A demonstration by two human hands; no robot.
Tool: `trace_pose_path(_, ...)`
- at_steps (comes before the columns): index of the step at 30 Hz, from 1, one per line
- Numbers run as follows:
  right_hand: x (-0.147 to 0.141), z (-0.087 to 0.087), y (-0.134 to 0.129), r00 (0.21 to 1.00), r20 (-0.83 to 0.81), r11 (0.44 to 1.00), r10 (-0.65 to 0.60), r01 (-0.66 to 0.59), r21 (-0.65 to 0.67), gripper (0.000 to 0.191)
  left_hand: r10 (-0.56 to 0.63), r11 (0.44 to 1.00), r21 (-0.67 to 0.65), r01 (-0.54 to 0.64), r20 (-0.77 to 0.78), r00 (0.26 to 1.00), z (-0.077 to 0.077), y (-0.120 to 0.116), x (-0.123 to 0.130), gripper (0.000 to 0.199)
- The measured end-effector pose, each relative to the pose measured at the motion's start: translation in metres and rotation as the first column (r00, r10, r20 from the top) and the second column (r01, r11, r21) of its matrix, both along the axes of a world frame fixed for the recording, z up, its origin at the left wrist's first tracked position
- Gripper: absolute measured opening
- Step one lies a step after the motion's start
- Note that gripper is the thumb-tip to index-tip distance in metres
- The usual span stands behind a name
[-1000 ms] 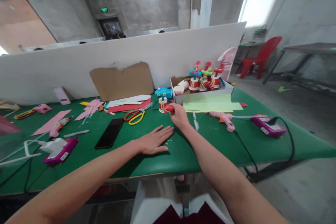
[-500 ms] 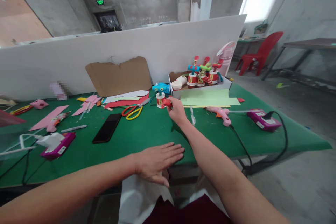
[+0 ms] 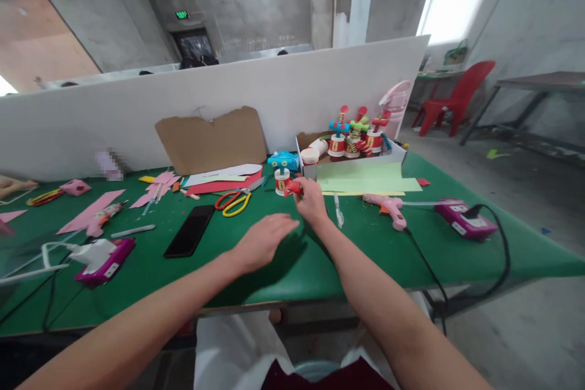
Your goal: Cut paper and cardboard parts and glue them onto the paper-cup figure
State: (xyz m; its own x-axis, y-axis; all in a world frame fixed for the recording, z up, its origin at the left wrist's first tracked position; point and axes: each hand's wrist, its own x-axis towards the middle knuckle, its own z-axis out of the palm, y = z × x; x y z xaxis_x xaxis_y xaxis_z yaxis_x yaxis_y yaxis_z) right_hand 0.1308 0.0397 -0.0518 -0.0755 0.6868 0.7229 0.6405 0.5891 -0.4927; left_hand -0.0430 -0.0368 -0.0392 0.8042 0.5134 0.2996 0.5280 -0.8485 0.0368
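Observation:
My right hand [image 3: 312, 201] is closed, thumb and fingertips pinching a small red piece [image 3: 293, 187] that looks like folded paper. The piece is right in front of a paper-cup figure [image 3: 282, 183] with a red and white cup base and a blue top; I cannot tell whether they touch. My left hand [image 3: 267, 239] hovers over the green table, fingers stretched out and empty, just left of my right wrist. Scissors [image 3: 237, 200] with red and yellow handles lie left of the figure. A clear pen-like stick [image 3: 339, 211] lies right of my right hand.
A white box [image 3: 361, 161] holds several similar figures. Pale green paper [image 3: 365, 175] leans on it. A pink glue gun [image 3: 388, 207] and purple power strip [image 3: 465, 219] with cables lie right. A black phone [image 3: 189, 231], another glue gun [image 3: 101, 219] and strip [image 3: 106, 262] lie left.
My left hand has risen from the table's front edge and moved forward, toward my right hand. My right hand still holds the red piece by the cup figure. The view has tilted up slightly.

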Motion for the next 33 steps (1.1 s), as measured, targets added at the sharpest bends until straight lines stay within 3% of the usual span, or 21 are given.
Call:
trace_pose_path(2,0.003,-0.001,0.001,0.999,-0.021,0.999,-0.034,0.034,-0.008,0.019,0.143,0.979,-0.132,-0.156,-0.096,0.985,-0.004,0.023,-0.001,0.051)
trace_pose_path(4,0.005,-0.002,0.002,0.999,-0.032,0.999,-0.029,0.028,-0.032,0.019,0.1,0.962,-0.23,-0.15,-0.216,0.971,-0.008,0.025,0.002,0.066)
trace_pose_path(6,0.005,-0.004,0.003,0.999,-0.036,0.998,0.003,-0.005,-0.056,0.02,-0.097,0.956,-0.294,0.021,-0.246,0.964,-0.009,0.005,0.008,0.076)
trace_pose_path(8,0.004,-0.004,0.002,0.998,-0.035,0.996,0.044,-0.046,-0.072,0.021,-0.322,0.918,-0.296,0.265,-0.161,0.933,-0.007,-0.026,0.011,0.08)
trace_pose_path(10,0.003,-0.004,0.0,0.997,-0.019,0.993,0.077,-0.078,-0.084,0.022,-0.569,0.799,-0.286,0.528,-0.076,0.819,-0.003,-0.052,0.012,0.055)
trace_pose_path(11,0.002,-0.004,-0.001,0.996,-0.001,0.992,0.087,-0.087,-0.091,0.024,-0.62,0.762,-0.266,0.59,-0.034,0.784,0.0,-0.059,0.011,0.042)
trace_pose_path(12,0.002,-0.003,-0.002,0.995,0.03,0.991,0.092,-0.089,-0.1,0.027,-0.601,0.779,-0.213,0.59,0.013,0.799,0.004,-0.06,0.009,0.035)
trace_pose_path(14,0.0,-0.001,-0.004,0.987,0.134,0.989,0.092,-0.075,-0.126,0.036,-0.391,0.914,-0.05,0.402,0.153,0.908,0.015,-0.047,0.002,0.035)
trace_pose_path(15,-0.002,0.001,-0.005,0.974,0.208,0.987,0.093,-0.063,-0.148,0.041,-0.215,0.976,0.01,0.219,0.253,0.943,0.022,-0.033,-0.001,0.035)
trace_pose_path(16,-0.004,0.002,-0.006,0.955,0.282,0.983,0.095,-0.045,-0.176,0.045,-0.02,1.0,0.016,0.015,0.387,0.922,0.03,-0.016,-0.005,0.036)
trace_pose_path(18,-0.01,0.003,-0.009,0.909,0.404,0.968,0.103,0.002,-0.25,0.051,0.303,0.95,-0.121,-0.287,0.569,0.765,0.042,0.024,-0.011,0.036)
trace_pose_path(20,-0.016,0.002,-0.012,0.885,0.45,0.944,0.118,0.04,-0.326,0.057,0.472,0.877,-0.252,-0.41,0.615,0.632,0.047,0.06,-0.014,0.032)
trace_pose_path(22,-0.018,0.001,-0.015,0.891,0.429,0.924,0.15,0.028,-0.38,0.06,0.569,0.82,-0.355,-0.45,0.596,0.567,0.04,0.085,-0.014,0.027)
trace_pose_path(24,-0.016,0.0,-0.015,0.912,0.368,0.921,0.18,-0.025,-0.388,0.057,0.62,0.784,-0.448,-0.429,0.545,0.564,0.025,0.098,-0.012,0.026)
trace_pose_path(26,-0.011,0.002,-0.013,0.947,0.273,0.932,0.169,-0.063,-0.358,0.038,0.592,0.804,-0.439,-0.401,0.535,0.602,0.009,0.102,-0.011,0.025)
trace_pose_path(28,-0.006,0.007,-0.007,0.986,0.13,0.937,0.103,-0.052,-0.345,0.015,0.529,0.847,-0.335,-0.412,0.589,0.61,-0.002,0.105,-0.012,0.026)
trace_pose_path(31,-0.001,0.016,0.007,0.993,-0.108,0.931,-0.048,0.005,-0.365,0.022,0.542,0.829,-0.248,-0.5,0.576,0.612,-0.001,0.118,-0.014,0.025)
trace_pose_path(33,0.001,0.018,0.014,0.967,-0.221,0.939,-0.13,0.048,-0.342,0.022,0.617,0.786,-0.299,-0.541,0.448,0.647,0.007,0.133,-0.013,0.043)
